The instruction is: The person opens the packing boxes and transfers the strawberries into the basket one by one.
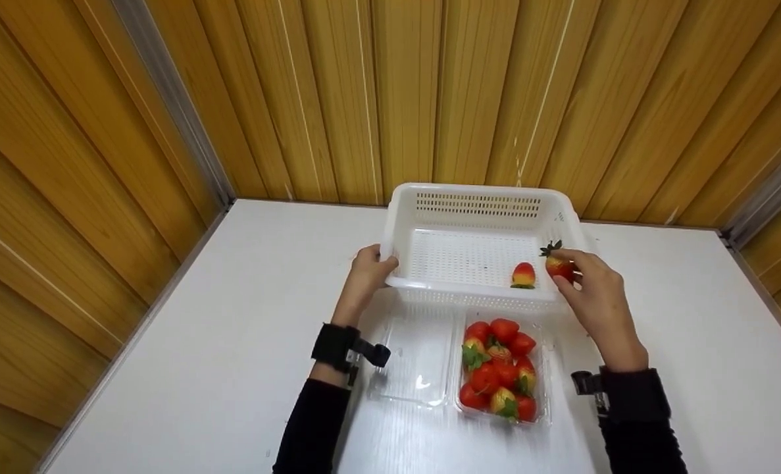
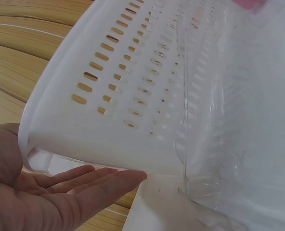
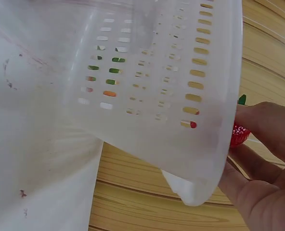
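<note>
A white plastic basket [image 1: 476, 287] with slotted walls stands toward the back of the table. At its front left corner my left hand [image 1: 366, 270] holds the rim, thumb on top and fingers along the outer side, as the left wrist view shows from below. My right hand [image 1: 594, 289] pinches a red and yellow strawberry [image 1: 558, 265] by the basket's right end, its dark green leaves pointing up. Another strawberry [image 1: 524, 274] lies inside the basket near the front wall. In the right wrist view the basket wall [image 3: 147, 120] partly hides the held strawberry [image 3: 239, 134].
In front of the basket lies an open clear plastic box, its base [image 1: 547, 401] filled with several strawberries and its lid [image 1: 416, 359] folded out to the left. All of it rests on a white table [image 1: 232, 342], with wood-look panels [image 1: 403, 92] behind.
</note>
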`<state>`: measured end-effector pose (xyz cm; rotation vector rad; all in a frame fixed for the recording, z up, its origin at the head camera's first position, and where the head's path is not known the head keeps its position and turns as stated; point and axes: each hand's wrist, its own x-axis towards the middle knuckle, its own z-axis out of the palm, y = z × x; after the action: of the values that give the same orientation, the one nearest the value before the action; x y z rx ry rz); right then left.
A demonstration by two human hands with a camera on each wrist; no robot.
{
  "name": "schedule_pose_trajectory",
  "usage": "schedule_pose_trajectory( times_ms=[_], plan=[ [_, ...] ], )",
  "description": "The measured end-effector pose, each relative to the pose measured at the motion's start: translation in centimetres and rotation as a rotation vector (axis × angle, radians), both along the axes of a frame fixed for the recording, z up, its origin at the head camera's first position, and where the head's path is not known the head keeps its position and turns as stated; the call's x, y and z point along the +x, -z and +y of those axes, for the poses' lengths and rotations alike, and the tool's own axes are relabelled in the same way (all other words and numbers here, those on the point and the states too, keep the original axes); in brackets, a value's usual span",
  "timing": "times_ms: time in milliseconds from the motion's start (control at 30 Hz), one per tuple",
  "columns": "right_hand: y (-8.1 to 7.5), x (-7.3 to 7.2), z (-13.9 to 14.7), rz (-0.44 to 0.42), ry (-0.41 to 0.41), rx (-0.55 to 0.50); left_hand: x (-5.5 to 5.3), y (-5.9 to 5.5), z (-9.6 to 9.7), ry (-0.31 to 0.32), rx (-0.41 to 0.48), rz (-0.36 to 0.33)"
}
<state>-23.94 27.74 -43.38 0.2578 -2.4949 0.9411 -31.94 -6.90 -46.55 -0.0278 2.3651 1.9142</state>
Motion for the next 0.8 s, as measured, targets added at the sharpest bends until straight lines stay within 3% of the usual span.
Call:
schedule_pose_trajectory(
  times_ms=[200, 800],
  plan=[
    [0.78, -0.43, 0.32, 0.006, 0.004, -0.007, 0.05, 0.10, 0.02, 0.005, 0.022, 0.010],
    [0.95, -0.50, 0.25, -0.042, -0.011, 0.005, 0.12, 0.08, -0.09, 0.006, 0.028, 0.000]
  ],
)
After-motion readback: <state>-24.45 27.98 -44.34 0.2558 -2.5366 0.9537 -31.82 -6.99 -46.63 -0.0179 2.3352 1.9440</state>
